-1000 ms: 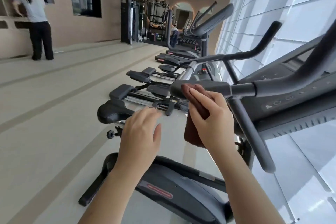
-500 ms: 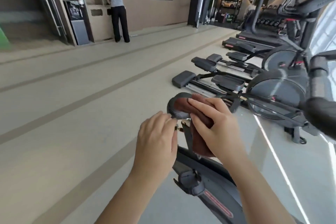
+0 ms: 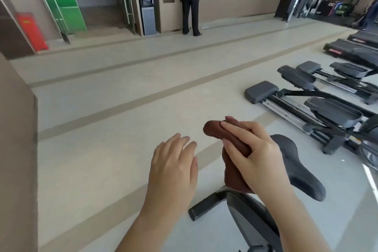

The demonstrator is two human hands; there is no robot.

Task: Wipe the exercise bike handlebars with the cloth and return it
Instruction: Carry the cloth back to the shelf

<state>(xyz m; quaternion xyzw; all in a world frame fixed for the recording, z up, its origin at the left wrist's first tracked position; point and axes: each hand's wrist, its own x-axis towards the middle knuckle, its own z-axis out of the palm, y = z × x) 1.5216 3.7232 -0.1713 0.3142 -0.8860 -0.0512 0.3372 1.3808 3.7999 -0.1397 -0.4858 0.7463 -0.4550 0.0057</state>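
My right hand (image 3: 253, 155) grips a folded brown cloth (image 3: 235, 172), whose rolled end sticks out past my fingers to the upper left. My left hand (image 3: 173, 165) hovers beside it with fingers apart and nothing in it. The exercise bike's black saddle (image 3: 296, 168) lies just right of my right hand, and the bike's grey frame (image 3: 249, 223) runs below the cloth. The handlebars are out of view.
Elliptical trainers (image 3: 319, 100) and treadmills (image 3: 351, 49) line the right side. A person (image 3: 191, 0) stands at shelves by the far wall, beside a water dispenser (image 3: 147, 12). A brown wall edge (image 3: 16, 149) is close on my left. Pale floor stretches ahead.
My view has swung left, away from the handlebars toward the open floor and far wall. The right hand with the cloth has come off the handlebar; the left hand stays empty beside it.
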